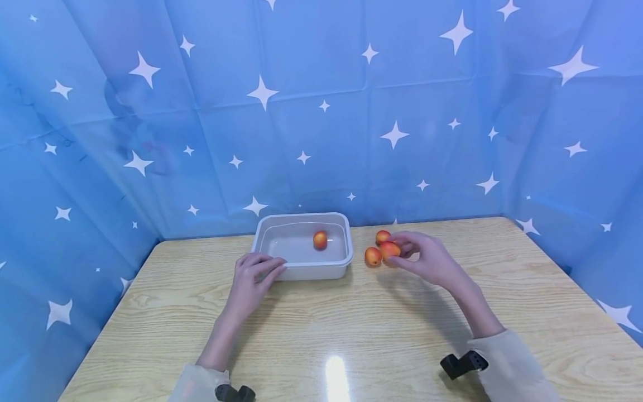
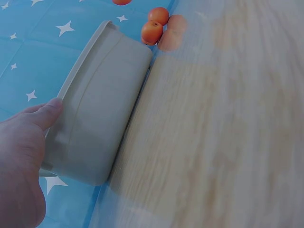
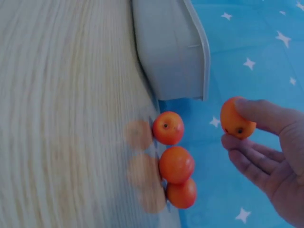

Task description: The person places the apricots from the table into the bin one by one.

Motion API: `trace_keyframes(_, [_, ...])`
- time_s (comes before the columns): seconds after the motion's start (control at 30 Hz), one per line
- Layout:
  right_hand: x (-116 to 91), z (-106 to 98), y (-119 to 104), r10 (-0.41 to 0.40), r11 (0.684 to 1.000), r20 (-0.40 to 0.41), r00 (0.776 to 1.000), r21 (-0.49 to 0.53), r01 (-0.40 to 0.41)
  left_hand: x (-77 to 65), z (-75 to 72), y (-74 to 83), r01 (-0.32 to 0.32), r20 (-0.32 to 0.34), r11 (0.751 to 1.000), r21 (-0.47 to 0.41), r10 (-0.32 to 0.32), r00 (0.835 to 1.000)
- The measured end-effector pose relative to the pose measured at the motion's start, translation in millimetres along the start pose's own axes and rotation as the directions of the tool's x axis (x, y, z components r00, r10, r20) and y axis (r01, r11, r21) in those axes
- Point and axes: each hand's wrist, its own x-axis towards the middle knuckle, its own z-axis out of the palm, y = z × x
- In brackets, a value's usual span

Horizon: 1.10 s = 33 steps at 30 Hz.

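A pale grey plastic box [image 1: 301, 272] stands near the back of the table with one small red-orange fruit [image 1: 320, 240] inside. My left hand [image 1: 253, 274] pinches the box's rim at its front left corner; the left wrist view shows the thumb [image 2: 50, 111] against the outer wall. To the right of the box, my right hand [image 1: 424, 258] holds a similar fruit [image 3: 232, 116] between thumb and fingertips, raised off the table. Three more fruits lie close together beneath it, among them a near one [image 3: 168, 128], a middle one [image 3: 176, 165] and a far one [image 3: 181, 193].
The wooden table [image 1: 301, 335] has a glossy surface that mirrors the fruits. A blue cloth with white stars [image 1: 321, 139] hangs behind the table and along both sides. Both sleeves carry a small black device at the wrist.
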Motion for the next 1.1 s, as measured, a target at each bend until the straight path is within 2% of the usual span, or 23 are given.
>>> trace_keyframes(0.3, [9, 4, -14, -0.015, 0.998, -0.026, 1.000, 0.059, 0.017, 0.4, 0.2, -1.9, -0.017, -0.007, 1.000, -0.003, 0.016, 1.000])
trace_keyframes(0.57, [17, 9, -29, 0.020, 0.995, -0.013, 1.000, 0.097, -0.019, 0.1, 0.0, -1.1, -0.005, 0.000, 1.000, -0.006, 0.005, 1.000])
trace_keyframes(0.87, [29, 17, -43, -0.024, 0.993, -0.046, 0.999, 0.113, 0.029, -0.2, -0.2, -1.1, -0.012, 0.001, 1.000, -0.001, 0.012, 1.000])
trace_keyframes(1.1, [37, 23, -58, 0.003, 0.989, -0.038, 0.999, 0.146, 0.002, -0.4, 0.1, -1.8, -0.029, -0.006, 1.000, 0.009, 0.030, 1.000])
